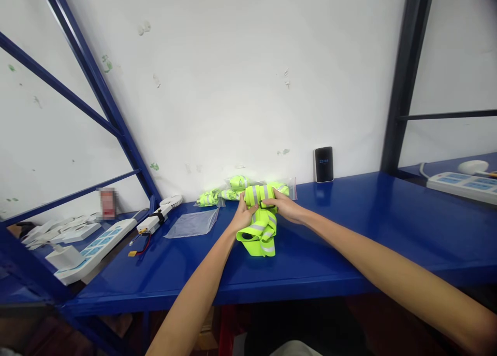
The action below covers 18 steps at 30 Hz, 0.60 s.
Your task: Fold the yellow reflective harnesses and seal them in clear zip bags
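1. Neon-yellow reflective band (265,222), partly rolled, was between our two hands over the middle of the blue surface (349,226), its loose folds hanging toward us; we could not tell whether they touched down.
2. Our left hand (243,216) was curled firmly around the roll's left side, thumb in front; our right hand (288,207) gripped its right end.
3. The surface's front edge ran near the folds, on our side, and the wall (252,86) bounded the back. Our widest room for moving lay to the right, up to the dark post (407,81).
4. Bagged yellow bundles (209,198) crowded right behind the roll. A flat transparent bag (193,223) lay to the left; beyond it we saw a white device (155,218), a red-and-black cable (148,240) and a power strip (97,250).
5. By the wall, a black-faced device (323,164) showed small digits, which we read, without certainty, as 23:01.
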Motion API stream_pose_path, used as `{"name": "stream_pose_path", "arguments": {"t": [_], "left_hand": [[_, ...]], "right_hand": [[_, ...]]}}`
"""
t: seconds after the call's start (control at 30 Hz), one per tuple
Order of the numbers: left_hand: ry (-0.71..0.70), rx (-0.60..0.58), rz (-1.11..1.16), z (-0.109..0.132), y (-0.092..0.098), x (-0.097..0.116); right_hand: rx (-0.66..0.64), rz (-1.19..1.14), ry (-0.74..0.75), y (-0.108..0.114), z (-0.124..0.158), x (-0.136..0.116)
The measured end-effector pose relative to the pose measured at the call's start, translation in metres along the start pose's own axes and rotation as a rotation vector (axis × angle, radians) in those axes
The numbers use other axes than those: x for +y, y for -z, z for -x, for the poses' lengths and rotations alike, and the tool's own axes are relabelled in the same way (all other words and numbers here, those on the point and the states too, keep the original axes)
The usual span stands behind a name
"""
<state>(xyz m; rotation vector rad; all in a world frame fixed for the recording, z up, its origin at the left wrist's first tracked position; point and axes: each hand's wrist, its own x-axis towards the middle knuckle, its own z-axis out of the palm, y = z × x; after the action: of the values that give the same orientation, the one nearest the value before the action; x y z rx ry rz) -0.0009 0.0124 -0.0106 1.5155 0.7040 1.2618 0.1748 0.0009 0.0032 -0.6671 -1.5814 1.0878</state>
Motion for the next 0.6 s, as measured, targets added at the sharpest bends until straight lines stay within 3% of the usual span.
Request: {"name": "stream_pose_path", "arguments": {"t": [0.37, 0.6], "left_hand": [[-0.034, -0.043, -0.096, 0.003, 0.006, 0.010], [0.129, -0.030, -0.014, 0.003, 0.007, 0.015]], "right_hand": [[-0.108, -0.120, -0.110, 0.001, 0.000, -0.006], [-0.106, 0.085, -0.005, 0.009, -0.001, -0.023]]}}
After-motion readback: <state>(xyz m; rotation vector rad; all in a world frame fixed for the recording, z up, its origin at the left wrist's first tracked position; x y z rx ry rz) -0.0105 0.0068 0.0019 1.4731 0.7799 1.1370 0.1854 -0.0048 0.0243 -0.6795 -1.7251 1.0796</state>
